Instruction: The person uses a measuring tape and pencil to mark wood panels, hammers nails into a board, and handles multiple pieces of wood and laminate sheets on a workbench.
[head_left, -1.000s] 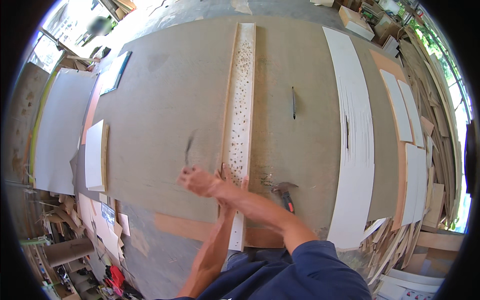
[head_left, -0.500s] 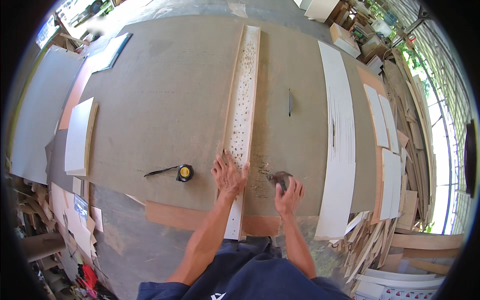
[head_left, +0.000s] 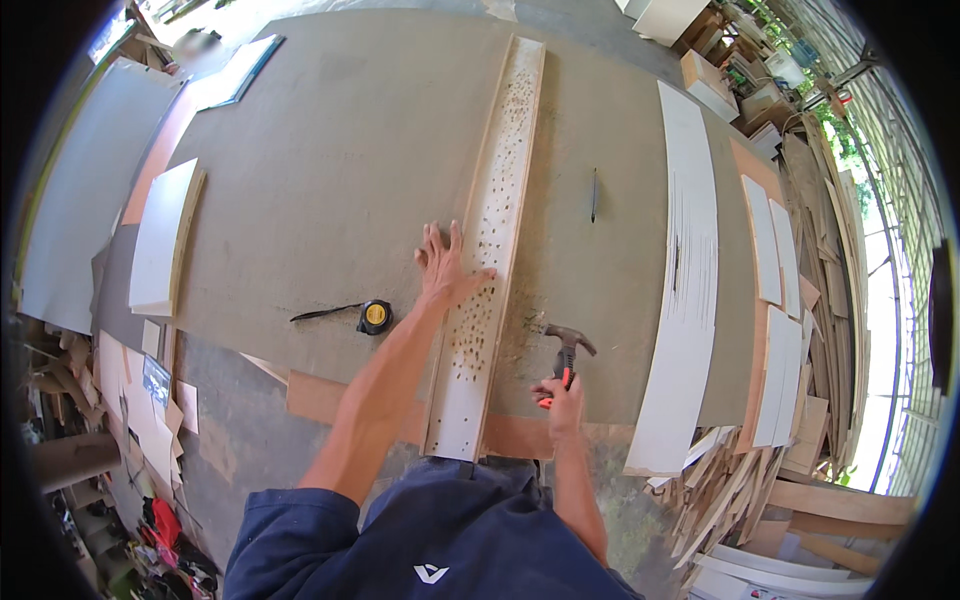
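Outdoors, over a big grey-brown worktable (head_left: 330, 170) ringed with stacked offcuts. Left hand (head_left: 445, 265) spread flat, fingers wide, pressed down on the left edge of a long pale strip dotted with holes (head_left: 495, 210). Right hand (head_left: 560, 398) closed tight round the orange grip of a claw hammer (head_left: 566, 348), head raised just right of the strip. Yellow tape measure (head_left: 375, 316) left of the flat hand; dark pencil (head_left: 593, 195) beyond the hammer; long white board (head_left: 685, 270) further right, nothing in between.

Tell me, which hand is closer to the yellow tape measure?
Left. The left hand rests just right of the tape measure; the right hand, gripping the hammer, is farther right.
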